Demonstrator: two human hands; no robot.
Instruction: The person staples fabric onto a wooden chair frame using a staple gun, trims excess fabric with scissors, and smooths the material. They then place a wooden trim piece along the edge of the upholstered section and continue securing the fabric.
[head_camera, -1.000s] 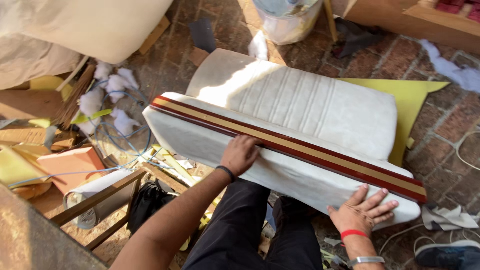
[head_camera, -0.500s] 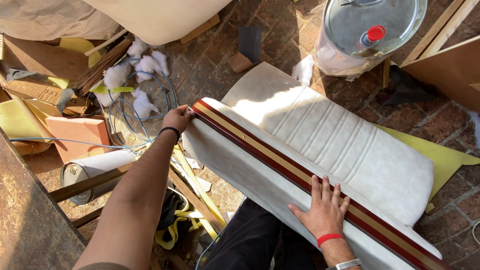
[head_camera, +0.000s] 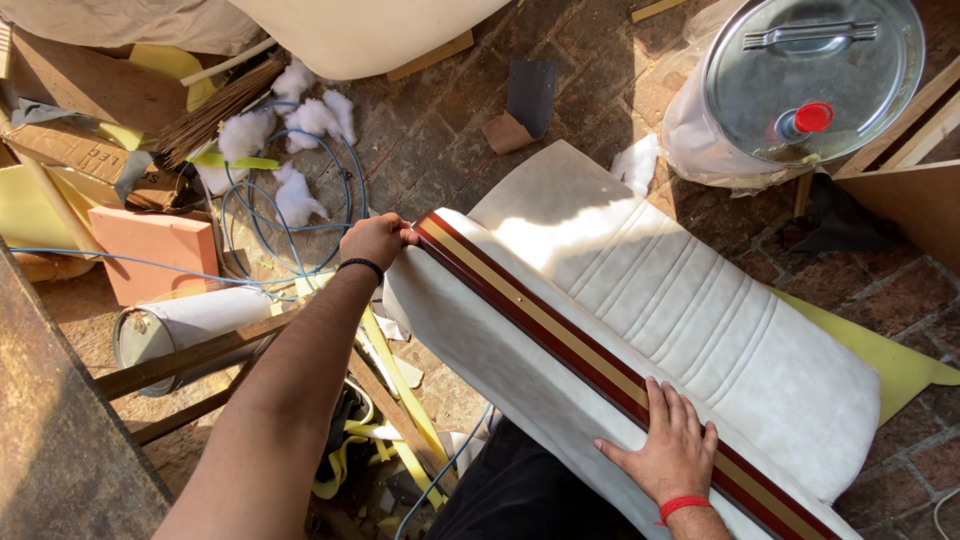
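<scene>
A white padded cushion panel with stitched ribs lies across my lap and the brick floor. A dark red trim strip with a tan centre band runs along its near edge. My left hand grips the far left corner of the panel where the strip ends. My right hand, with a red wristband, lies flat on the strip with fingers spread, pressing it down.
A round metal drum with a red cap stands at the upper right. Blue cable coils, stuffing tufts, an orange foam block, a white roll, wooden rails and yellow straps crowd the left.
My left hand slid left along the strip from its middle to the corner. My right hand moved up onto the strip. The view swung, bringing the metal drum into sight.
</scene>
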